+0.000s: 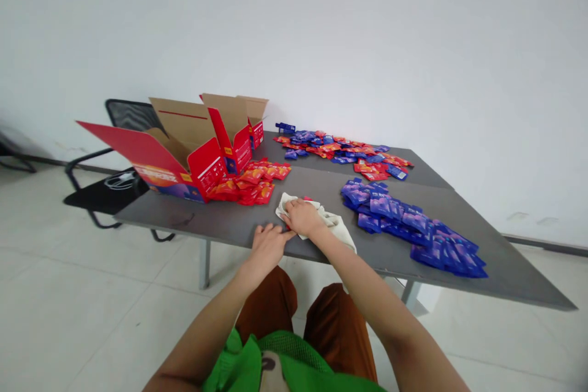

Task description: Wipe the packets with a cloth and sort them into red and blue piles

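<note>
While my right hand (303,217) lies over a crumpled off-white fabric cloth (339,231) near the flat grey tabletop's (220,219) near edge, my left hand (269,246) just left, neither grip tellable, I'm seemingly wiping, the next stroke needing even pressure.

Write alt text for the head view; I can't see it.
The right hand rests on a pale cloth near the front edge of a gray table, the left hand close beside it. Open cartons and red packets are to the left, blue packets to the right, a mixed pile behind.
</note>
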A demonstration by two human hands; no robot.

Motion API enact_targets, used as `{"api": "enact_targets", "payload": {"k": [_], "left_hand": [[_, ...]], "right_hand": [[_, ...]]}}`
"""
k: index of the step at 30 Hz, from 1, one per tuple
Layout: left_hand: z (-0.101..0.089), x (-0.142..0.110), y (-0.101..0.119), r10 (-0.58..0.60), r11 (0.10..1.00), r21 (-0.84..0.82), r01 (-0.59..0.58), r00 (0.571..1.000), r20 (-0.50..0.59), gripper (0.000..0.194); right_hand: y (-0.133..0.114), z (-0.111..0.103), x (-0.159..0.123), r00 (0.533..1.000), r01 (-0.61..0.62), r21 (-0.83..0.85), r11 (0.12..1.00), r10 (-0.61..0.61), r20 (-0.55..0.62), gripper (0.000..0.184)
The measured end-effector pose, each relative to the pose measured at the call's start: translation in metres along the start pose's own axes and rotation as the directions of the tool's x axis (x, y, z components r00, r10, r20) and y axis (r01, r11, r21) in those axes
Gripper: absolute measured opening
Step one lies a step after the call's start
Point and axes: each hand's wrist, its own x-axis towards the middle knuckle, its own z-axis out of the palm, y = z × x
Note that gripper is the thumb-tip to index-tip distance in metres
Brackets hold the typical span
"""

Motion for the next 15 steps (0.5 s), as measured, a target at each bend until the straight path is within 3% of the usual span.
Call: {"api": "enact_targets", "payload": {"k": [2, 5, 10, 13, 15], "left_hand": [[0.000, 0.002, 0.002, -0.003, 1.000, -0.028, 0.003, 1.000, 0.001, 0.050], [0.005, 0.006, 0.005, -0.057, 0.995, -0.086, 0.056, 0.998, -0.003, 0.047], [0.022, 0.001, 0.012, -0.136, 0.986, -0.128, 0.106, 0.957, -0.255, 0.032], [0.013, 0.000, 0.020, -0.186, 0.982, -0.099, 0.162, 0.927, -0.325, 0.028], [0.003, 0.005, 0.028, -0.253, 0.968, -0.087, 0.237, 0.900, -0.354, 0.044]], "right_hand": [[-0.001, 0.000, 0.002, 1.000, -0.016, 0.001, 1.000, 0.016, 0.009, 0.034], [0.011, -0.002, 0.015, 0.990, -0.141, -0.001, 0.990, 0.141, 0.028, 0.034], [0.046, -0.012, 0.043, 0.891, -0.448, 0.011, 0.894, 0.446, 0.083, 0.036], [0.059, -0.021, 0.049, 0.842, -0.538, 0.057, 0.841, 0.533, 0.083, 0.036], [0.061, -0.027, 0.046, 0.831, -0.556, 0.100, 0.825, 0.553, 0.060, 0.037]]}}
